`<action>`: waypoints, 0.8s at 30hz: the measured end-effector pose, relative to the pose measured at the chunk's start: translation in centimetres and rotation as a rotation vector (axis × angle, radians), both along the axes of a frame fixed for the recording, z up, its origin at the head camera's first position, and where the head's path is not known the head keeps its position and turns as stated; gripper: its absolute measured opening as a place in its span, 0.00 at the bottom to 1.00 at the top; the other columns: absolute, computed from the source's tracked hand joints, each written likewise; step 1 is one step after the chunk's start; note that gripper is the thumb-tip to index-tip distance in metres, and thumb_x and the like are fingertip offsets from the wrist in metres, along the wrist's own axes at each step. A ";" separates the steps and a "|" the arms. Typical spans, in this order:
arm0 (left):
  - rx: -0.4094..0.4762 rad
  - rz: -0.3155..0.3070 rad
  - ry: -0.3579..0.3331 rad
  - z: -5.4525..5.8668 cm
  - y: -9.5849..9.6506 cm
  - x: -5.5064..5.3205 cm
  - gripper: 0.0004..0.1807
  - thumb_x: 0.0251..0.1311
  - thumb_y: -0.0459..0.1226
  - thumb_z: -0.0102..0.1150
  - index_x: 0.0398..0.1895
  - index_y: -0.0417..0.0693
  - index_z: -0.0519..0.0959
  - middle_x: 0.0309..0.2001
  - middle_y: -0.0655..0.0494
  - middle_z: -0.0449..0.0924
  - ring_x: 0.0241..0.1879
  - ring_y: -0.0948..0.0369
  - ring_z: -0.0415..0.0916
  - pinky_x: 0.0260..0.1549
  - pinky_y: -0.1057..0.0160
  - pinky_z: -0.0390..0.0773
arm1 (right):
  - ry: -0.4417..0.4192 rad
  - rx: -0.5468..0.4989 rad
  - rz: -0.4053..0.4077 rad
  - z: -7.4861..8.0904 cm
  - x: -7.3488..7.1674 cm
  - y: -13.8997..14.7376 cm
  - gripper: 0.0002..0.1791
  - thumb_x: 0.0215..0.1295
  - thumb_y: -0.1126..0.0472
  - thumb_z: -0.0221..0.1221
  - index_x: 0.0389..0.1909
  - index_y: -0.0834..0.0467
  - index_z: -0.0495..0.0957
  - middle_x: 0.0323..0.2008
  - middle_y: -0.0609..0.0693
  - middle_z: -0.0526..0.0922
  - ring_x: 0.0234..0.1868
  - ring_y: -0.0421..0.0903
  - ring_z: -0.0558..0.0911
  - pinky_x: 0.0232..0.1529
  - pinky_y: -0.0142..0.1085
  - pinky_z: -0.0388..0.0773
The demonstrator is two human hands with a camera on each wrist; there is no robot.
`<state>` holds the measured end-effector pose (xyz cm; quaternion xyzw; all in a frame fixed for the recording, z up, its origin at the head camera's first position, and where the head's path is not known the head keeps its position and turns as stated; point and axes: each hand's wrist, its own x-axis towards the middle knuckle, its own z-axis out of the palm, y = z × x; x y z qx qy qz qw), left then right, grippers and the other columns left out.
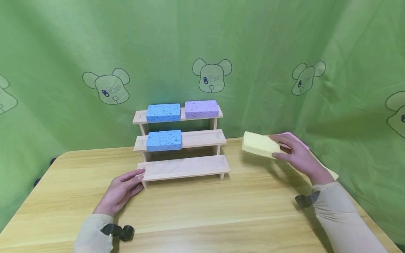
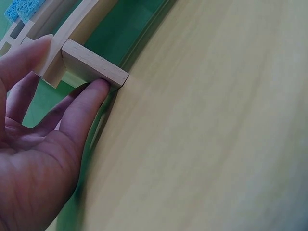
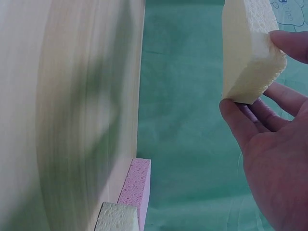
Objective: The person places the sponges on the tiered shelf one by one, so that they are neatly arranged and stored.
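A three-tier wooden stand (image 1: 186, 168) occupies the middle of the table. At its lowest tier, my left hand (image 1: 121, 191) holds the left end; the left wrist view shows digits at the board's end and against the leg (image 2: 91, 62). One blue sponge (image 1: 163, 112) lies on the top tier, left of a purple sponge (image 1: 201, 109). Another blue sponge (image 1: 164, 140) is on the middle tier's left half. To the stand's right, my right hand (image 1: 295, 154) grips a yellow sponge (image 1: 259, 143) by its end, thumb and fingers on opposite sides, raised above the table.
Beyond my right hand, a pink sponge (image 3: 134, 185) lies by the table's right edge, partly covered by a pale yellow sponge (image 3: 117, 219) in the right wrist view. Green curtain (image 1: 253, 45) hangs close behind and beside the wooden table (image 1: 202, 218).
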<state>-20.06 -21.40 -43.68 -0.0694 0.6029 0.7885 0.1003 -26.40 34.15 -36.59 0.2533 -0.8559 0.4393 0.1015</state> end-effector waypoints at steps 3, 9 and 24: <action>0.000 -0.007 0.001 0.0 0.0 0.0 0.12 0.64 0.31 0.62 0.49 0.49 0.84 0.70 0.42 0.60 0.52 0.61 0.78 0.57 0.58 0.76 | 0.007 0.006 -0.008 0.3 0.2 -0.2 0.30 0.58 0.75 0.65 0.63 0.71 0.70 0.55 0.61 0.69 0.55 0.42 0.70 0.61 0.21 0.66; -0.006 -0.008 0.004 0.0 -0.1 0.2 0.13 0.64 0.31 0.62 0.51 0.48 0.83 0.70 0.41 0.59 0.52 0.60 0.78 0.57 0.58 0.76 | -0.001 0.017 -0.008 0.9 0.5 -0.9 0.29 0.60 0.73 0.64 0.63 0.71 0.69 0.57 0.61 0.69 0.56 0.40 0.69 0.60 0.19 0.64; -0.003 -0.009 0.003 0.1 0.0 0.1 0.12 0.64 0.31 0.62 0.49 0.49 0.84 0.68 0.44 0.63 0.52 0.60 0.77 0.57 0.58 0.76 | 0.016 0.041 -0.007 1.8 0.7 -1.5 0.30 0.60 0.71 0.65 0.63 0.68 0.70 0.59 0.60 0.70 0.58 0.36 0.69 0.62 0.22 0.65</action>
